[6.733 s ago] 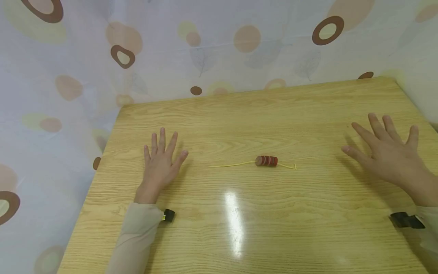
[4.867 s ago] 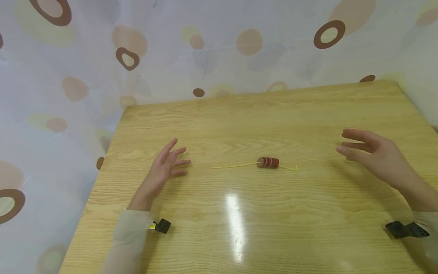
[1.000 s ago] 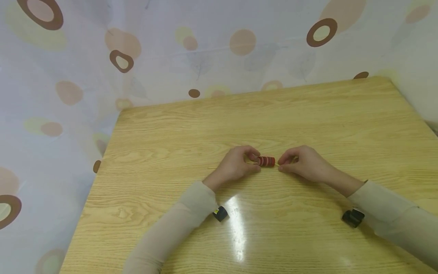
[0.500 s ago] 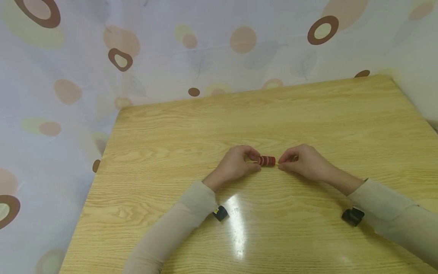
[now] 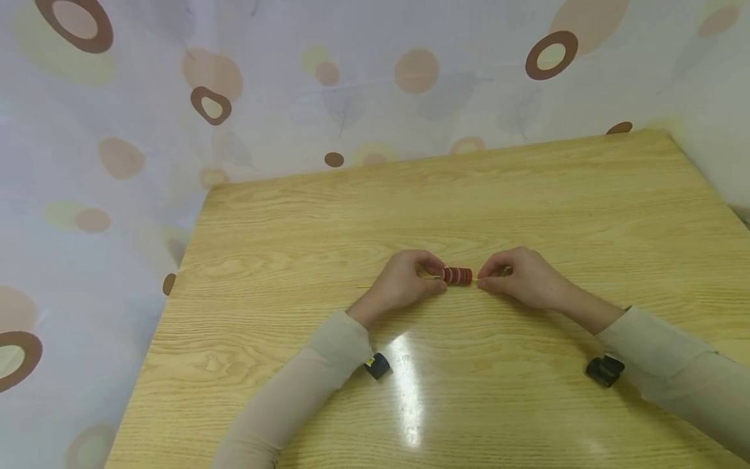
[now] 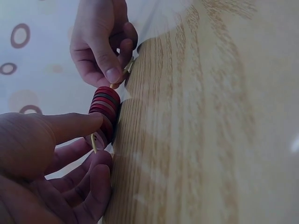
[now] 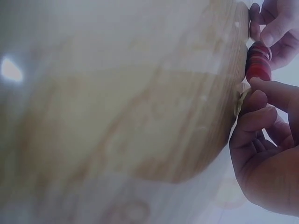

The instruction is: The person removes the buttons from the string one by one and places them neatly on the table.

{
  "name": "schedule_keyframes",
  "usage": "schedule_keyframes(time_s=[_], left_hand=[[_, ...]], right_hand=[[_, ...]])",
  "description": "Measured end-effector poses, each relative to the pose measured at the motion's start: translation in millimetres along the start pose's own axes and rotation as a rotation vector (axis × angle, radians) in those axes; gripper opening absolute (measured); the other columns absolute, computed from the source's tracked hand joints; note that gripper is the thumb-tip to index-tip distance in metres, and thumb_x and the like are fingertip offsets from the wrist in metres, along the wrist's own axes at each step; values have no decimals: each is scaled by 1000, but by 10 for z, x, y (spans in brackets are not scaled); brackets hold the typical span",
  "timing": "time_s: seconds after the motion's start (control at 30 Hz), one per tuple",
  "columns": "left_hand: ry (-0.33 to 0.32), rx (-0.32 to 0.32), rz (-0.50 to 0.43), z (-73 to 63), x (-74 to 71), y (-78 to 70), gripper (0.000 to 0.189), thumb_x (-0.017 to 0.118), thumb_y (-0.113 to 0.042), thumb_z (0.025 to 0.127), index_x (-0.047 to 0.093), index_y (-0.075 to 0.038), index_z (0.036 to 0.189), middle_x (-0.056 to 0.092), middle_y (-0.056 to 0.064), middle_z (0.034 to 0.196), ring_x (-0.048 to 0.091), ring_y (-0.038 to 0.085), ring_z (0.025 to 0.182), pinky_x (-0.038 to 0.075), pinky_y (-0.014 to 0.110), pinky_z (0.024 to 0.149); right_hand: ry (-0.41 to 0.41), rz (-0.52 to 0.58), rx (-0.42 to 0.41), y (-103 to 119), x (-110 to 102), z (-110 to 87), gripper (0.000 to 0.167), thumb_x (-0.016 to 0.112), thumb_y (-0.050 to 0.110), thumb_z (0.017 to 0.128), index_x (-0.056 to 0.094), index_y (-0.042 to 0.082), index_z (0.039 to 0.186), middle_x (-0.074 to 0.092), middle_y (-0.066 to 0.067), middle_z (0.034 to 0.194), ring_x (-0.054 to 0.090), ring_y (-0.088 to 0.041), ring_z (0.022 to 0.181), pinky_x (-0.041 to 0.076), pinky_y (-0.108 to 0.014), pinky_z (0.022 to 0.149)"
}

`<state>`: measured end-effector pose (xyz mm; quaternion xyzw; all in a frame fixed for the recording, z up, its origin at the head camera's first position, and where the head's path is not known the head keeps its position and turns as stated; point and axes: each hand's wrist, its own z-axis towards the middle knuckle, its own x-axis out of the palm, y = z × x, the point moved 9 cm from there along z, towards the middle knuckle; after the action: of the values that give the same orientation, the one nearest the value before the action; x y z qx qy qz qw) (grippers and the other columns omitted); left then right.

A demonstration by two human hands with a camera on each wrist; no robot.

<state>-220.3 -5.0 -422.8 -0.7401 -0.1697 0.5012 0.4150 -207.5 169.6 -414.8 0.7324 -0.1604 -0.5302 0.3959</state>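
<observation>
A short roll of round discs (image 5: 458, 276), red, dark and pale, lies strung on a thin yellow cord (image 5: 366, 286) at mid-table. My left hand (image 5: 401, 281) holds the left end of the roll between thumb and fingers. In the left wrist view the cord (image 6: 94, 143) comes out of a hole in the pale end disc, below the thumb. At the other end, my right hand (image 5: 530, 281) pinches the cord between thumb and forefinger, close beside the red end disc (image 7: 258, 71). The cord's right tip is mostly hidden by the right fingers in the head view.
The wood-grain table (image 5: 305, 221) runs back to a patterned curtain (image 5: 375, 85), which also hangs along the left side. A bright reflection lies on the tabletop in front of the hands. Small black devices (image 5: 377, 366) sit at both wrists.
Both hands, earlier spread wide apart with straight fingers, have come inward; the left now grips the disc roll and the right pinches the cord. Over the last second they barely move.
</observation>
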Motion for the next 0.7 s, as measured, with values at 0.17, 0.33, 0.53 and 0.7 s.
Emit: schedule_keyframes(time_s=[0.17,0.33,0.53,0.7], left_hand=[[1,-11,-18,-21,-3,18,30,79,-22,89,72,-12,116,69,-5,107,61,10,97,50,27,84],[2,-17,-46,-11,-14,44,30,80,-20,89,72,-11,116,69,-4,105,62,9,89,51,25,76],[10,-34,-133,-7,-21,76,32,80,-13,88,70,-7,118,67,-1,105,65,10,77,55,24,64],[7,-28,-147,-7,-45,83,32,79,-12,88,70,-6,118,68,0,105,65,10,77,55,24,65]], right_hand=[[-11,1,-9,1,-1,-9,7,75,16,92,75,9,94,70,1,86,59,-16,75,48,-27,65],[-18,1,-14,8,-6,-6,7,75,16,92,75,9,93,70,1,87,59,-16,76,48,-28,65],[-13,31,-2,-19,-3,7,8,74,16,92,74,8,95,69,0,85,57,-13,65,46,-26,57],[4,71,12,-37,6,9,9,72,13,94,72,5,97,68,-3,83,57,-15,54,45,-25,48]])
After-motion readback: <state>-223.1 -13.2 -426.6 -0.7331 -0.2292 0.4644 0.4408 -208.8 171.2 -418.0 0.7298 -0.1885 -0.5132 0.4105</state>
